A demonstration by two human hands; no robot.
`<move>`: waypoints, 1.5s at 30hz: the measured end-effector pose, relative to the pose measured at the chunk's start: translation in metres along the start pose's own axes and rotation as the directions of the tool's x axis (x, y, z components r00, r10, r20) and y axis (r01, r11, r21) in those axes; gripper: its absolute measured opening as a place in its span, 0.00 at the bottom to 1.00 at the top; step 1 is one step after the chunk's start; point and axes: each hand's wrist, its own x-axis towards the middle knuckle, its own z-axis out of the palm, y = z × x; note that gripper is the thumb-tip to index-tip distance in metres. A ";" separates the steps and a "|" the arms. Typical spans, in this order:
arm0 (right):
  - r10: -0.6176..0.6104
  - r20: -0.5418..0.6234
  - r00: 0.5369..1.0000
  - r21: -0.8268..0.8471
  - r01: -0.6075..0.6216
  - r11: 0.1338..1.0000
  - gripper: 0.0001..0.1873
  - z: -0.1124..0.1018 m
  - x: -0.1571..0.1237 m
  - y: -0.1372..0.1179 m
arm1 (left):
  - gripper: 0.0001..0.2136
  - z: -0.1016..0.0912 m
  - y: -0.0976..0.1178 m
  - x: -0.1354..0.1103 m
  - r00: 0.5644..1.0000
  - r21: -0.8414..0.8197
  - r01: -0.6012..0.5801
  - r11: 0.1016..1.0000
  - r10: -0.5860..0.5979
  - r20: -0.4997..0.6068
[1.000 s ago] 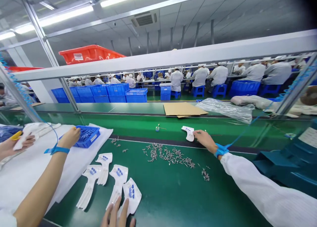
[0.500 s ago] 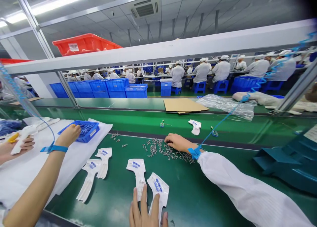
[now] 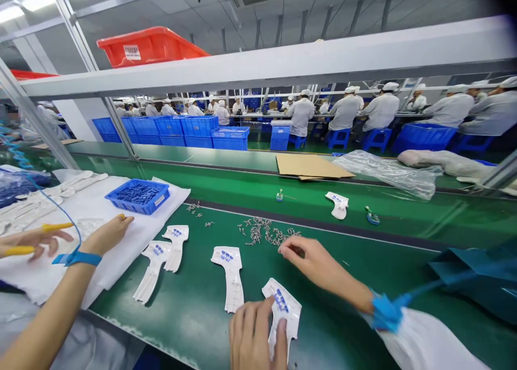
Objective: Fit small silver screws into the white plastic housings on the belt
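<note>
At the bottom middle, my left hand (image 3: 256, 332) has its thumb and fingers on the edges of a white pistol-shaped plastic handle shell (image 3: 290, 312) with blue pieces set in its top. My right hand (image 3: 311, 254) is closed in a pinch at the near edge of a pile of small screws (image 3: 262, 230); what its fingertips hold is too small to make out. Just left of my left hand lies a second handle shell (image 3: 231, 278). Two more shells, one a front shell (image 3: 151, 267) and one a rear shell (image 3: 176, 243), lie touching farther left.
A co-worker's hands and wristbanded arm (image 3: 52, 316) reach in at left, near a blue tray (image 3: 135, 206) of blue parts on white sheeting. On the green strip behind lie another shell (image 3: 338, 204) and cardboard (image 3: 311, 166). A teal bin (image 3: 476, 273) stands right.
My right hand has drawn back from the screw pile towards me. My left hand has shifted onto the right-hand shell, which has moved slightly right and nearer. The co-worker's hand has left the blue tray.
</note>
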 end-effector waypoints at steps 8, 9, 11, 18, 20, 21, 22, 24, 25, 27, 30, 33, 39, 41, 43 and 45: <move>0.228 0.237 0.944 0.654 -0.328 0.681 0.21 0.041 -0.086 -0.029 | 0.07 -0.006 0.014 0.011 0.997 -0.209 -0.082 0.974 0.083 -0.002; 0.234 0.246 0.940 0.689 -0.340 0.640 0.22 0.042 -0.086 -0.028 | 0.08 -0.006 0.014 0.010 0.995 -0.210 -0.094 0.973 0.098 0.007; 0.247 0.269 0.931 0.738 -0.364 0.567 0.24 0.042 -0.086 -0.027 | 0.09 -0.007 0.012 0.008 0.991 -0.211 -0.122 0.970 0.130 0.024; 0.288 0.378 0.880 0.722 -0.475 0.502 0.22 0.034 -0.083 -0.026 | 0.09 -0.017 0.002 0.013 0.966 -0.206 -0.231 0.951 0.249 0.066; 0.268 0.337 0.902 0.674 -0.430 0.600 0.19 0.034 -0.083 -0.022 | 0.09 -0.024 -0.004 0.014 0.957 -0.216 -0.235 0.948 0.265 0.120; 0.260 0.316 0.912 0.646 -0.408 0.645 0.18 0.034 -0.084 -0.021 | 0.09 -0.028 -0.007 0.015 0.950 -0.221 -0.228 0.948 0.267 0.165; 0.252 0.304 0.919 0.616 -0.392 0.684 0.16 0.034 -0.085 -0.021 | 0.10 -0.032 -0.011 0.015 0.938 -0.223 -0.220 0.950 0.269 0.220; 0.254 0.296 0.921 0.545 -0.381 0.747 0.13 0.033 -0.087 -0.022 | 0.14 -0.041 -0.019 0.015 0.890 -0.223 -0.221 0.949 0.290 0.352; 0.259 0.299 0.918 0.505 -0.383 0.774 0.12 0.033 -0.088 -0.023 | 0.16 -0.045 -0.022 0.014 0.857 -0.220 -0.231 0.948 0.305 0.414; 0.267 0.306 0.914 0.421 -0.382 0.823 0.10 0.032 -0.091 -0.028 | 0.22 -0.050 -0.025 0.011 0.799 -0.208 -0.250 0.946 0.323 0.508; 0.253 0.341 0.905 0.326 -0.366 0.872 0.09 0.031 -0.093 -0.033 | 0.26 -0.048 -0.021 0.004 0.796 -0.167 -0.231 0.958 0.285 0.535; 0.221 0.373 0.901 0.288 -0.339 0.896 0.09 0.032 -0.091 -0.035 | 0.27 -0.037 -0.009 -0.004 0.843 -0.117 -0.163 0.980 0.199 0.500; 0.216 0.357 0.909 0.131 -0.278 0.952 0.10 0.032 -0.086 -0.033 | 0.27 -0.023 0.007 -0.012 0.894 -0.090 -0.082 0.993 0.113 0.434; 0.217 0.376 0.901 0.078 -0.264 0.961 0.10 0.029 -0.085 -0.032 | 0.26 -0.022 0.007 -0.012 0.902 -0.104 -0.077 0.992 0.114 0.416; 0.198 0.418 0.887 0.052 -0.241 0.969 0.11 0.024 -0.083 -0.031 | 0.25 -0.021 0.007 -0.012 0.913 -0.119 -0.080 0.990 0.120 0.390; 0.184 0.444 0.877 0.025 -0.217 0.976 0.10 0.020 -0.080 -0.030 | 0.25 -0.021 0.007 -0.012 0.921 -0.132 -0.086 0.987 0.129 0.369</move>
